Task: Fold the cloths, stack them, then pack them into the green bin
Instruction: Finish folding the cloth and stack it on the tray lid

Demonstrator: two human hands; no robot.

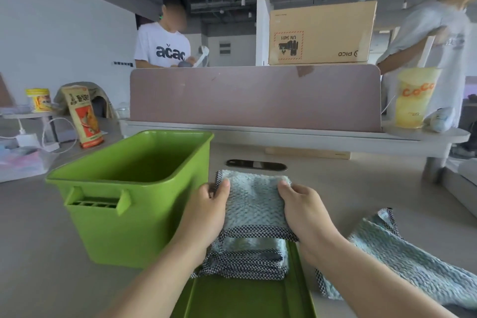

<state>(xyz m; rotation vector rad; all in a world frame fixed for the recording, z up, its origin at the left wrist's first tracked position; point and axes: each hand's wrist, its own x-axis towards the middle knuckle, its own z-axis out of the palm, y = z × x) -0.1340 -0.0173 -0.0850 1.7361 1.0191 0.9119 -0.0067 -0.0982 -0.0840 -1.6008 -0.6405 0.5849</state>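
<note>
A folded light-blue cloth (254, 201) with checkered trim is held above the table between both hands. My left hand (210, 210) grips its left edge, thumb on top. My right hand (304, 209) grips its right edge the same way. Below it a stack of folded cloths (247, 258) lies on a flat green lid (245, 297). The green bin (124, 188) stands open and empty just left of my left hand. One unfolded blue cloth (402, 258) lies spread on the table at the right.
A mauve desk divider (253, 98) and a grey shelf close off the back. A snack bag (84, 116), a yellow tub and a charger with cable sit at the far left. A yellow drink cup (413, 98) stands back right. Two people stand behind the divider.
</note>
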